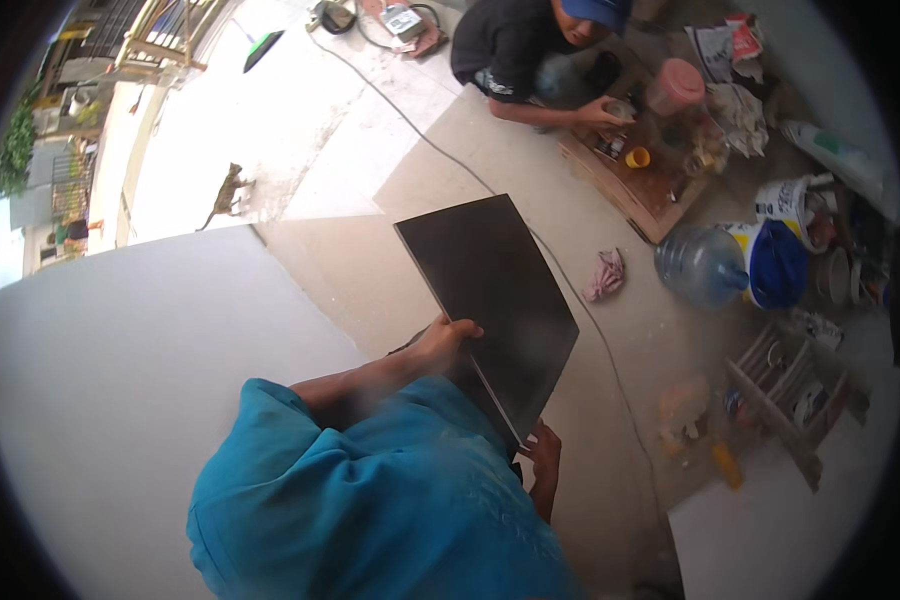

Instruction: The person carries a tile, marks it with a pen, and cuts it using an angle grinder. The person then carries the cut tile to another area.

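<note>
One dark, flat, rectangular panel (pixel 505 290) tilts at one o'clock from the turquoise cloth shirt (pixel 370 500). At its eight o'clock, the left hand (pixel 448 342) grips the edge; at six, the right hand (pixel 544 447) touches the corner, probably for supporting weight; its closure I cannot tell.

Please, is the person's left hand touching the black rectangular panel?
Touching. The head view shows the left hand at the black rectangular panel's long left edge, with its thumb lying over the dark face.
</note>
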Motion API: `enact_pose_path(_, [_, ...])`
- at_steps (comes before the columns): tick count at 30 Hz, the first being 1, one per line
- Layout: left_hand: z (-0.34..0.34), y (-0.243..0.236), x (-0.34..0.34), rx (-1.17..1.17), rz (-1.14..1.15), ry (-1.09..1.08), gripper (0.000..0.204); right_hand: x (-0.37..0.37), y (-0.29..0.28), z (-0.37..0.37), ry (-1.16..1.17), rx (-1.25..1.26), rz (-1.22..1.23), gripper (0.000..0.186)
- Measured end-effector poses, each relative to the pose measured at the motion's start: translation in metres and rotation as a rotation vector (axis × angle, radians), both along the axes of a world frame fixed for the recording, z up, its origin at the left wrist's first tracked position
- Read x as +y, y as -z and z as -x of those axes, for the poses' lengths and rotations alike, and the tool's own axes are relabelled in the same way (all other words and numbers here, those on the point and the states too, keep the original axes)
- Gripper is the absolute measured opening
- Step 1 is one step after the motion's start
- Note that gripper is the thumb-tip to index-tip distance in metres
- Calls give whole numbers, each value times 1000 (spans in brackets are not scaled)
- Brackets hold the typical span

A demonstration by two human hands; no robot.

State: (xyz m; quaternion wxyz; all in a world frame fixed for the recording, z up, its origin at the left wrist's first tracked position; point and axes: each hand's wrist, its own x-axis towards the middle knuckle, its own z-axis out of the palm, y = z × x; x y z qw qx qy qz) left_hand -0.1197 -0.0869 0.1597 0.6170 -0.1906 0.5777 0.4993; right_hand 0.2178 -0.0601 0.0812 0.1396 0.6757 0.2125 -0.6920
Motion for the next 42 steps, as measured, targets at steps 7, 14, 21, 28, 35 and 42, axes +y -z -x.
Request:
enact_pose_path(7, [-13,-38,47,-60,-224,303,43,12,-61,-33,751,82,-291,79])
enact_pose_path(14, [-54,-37,57,61,-443,736,42,-25,-71,-72,1436,775,-453,74])
enact_pose_path(21, [-190,-68,102,-204,-672,858,36,-57,-69,-156,1652,1110,-896,52])
enact_pose_path(28, [-360,-69,93,-215,-596,1037,53,-121,-57,-293,1775,1010,-988,43])
enact_pose_path(35, [-486,-46,71,-379,-472,1173,49,-197,-19,-394,1887,720,-989,41])
enact_pose_path(42, [-598,-33,89,-429,-370,1348,45,-194,-30,-473,1942,289,-890,35])
